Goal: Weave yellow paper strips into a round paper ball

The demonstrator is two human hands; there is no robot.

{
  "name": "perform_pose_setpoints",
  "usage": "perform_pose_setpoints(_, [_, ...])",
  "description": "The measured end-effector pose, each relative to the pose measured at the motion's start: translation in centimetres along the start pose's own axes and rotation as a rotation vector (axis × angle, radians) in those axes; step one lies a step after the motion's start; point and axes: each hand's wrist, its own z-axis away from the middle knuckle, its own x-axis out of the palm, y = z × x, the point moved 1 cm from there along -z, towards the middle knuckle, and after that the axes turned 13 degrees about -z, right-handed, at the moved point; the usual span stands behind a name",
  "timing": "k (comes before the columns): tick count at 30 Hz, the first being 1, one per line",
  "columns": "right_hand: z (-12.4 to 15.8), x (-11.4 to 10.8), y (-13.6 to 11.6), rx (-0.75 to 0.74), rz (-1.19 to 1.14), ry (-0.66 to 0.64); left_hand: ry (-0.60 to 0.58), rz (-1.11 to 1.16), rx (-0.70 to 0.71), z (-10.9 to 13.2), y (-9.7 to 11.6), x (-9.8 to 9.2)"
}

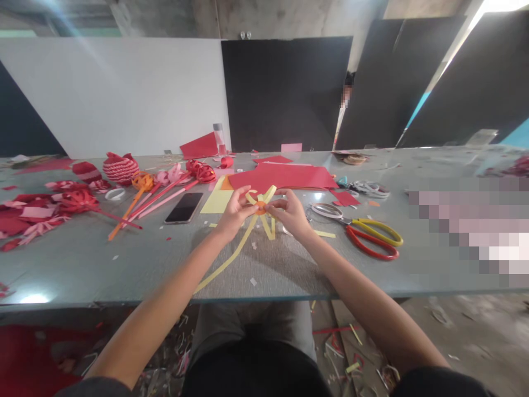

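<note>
A paper flower with yellow strip petals (269,227) and a round orange centre (260,207) is held up over the table between my two hands. My left hand (238,212) pinches it from the left, thumb at the edge of the orange centre. From the other side my right hand (290,209) pinches it the same way. One long yellow strip (231,259) trails from it down to the table's front edge. Scissors with one red and one yellow handle (374,240) lie right of my right hand. A phone (184,208) lies left of my left hand.
Red paper sheets (285,176) and a yellow sheet (215,199) lie beyond my hands. Finished paper flowers on stems (157,193) and a red striped ball (120,169) are at left. A clear bottle (219,138) stands at the back. Paper scraps litter the table (157,275).
</note>
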Motion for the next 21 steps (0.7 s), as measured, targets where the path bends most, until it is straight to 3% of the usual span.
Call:
perform_pose_setpoints(8, [-0.02,0.29,0.35,0.040,-0.120,-0.073,-0.098,0.115,0.020,0.15,0.30,0.28])
perform_pose_setpoints(14, [0.35,0.65,-0.38,0.069,-0.107,-0.136,-0.172,0.189,-0.085,0.14,0.10,-0.20])
perform_pose_setpoints(18, [0.25,0.41,-0.23,0.023,-0.125,-0.116,-0.173,0.121,-0.124,0.30,0.18,-0.30])
perform_pose_setpoints(21, [0.03,0.24,0.12,0.001,-0.112,-0.078,-0.088,0.105,-0.110,0.15,0.19,-0.22])
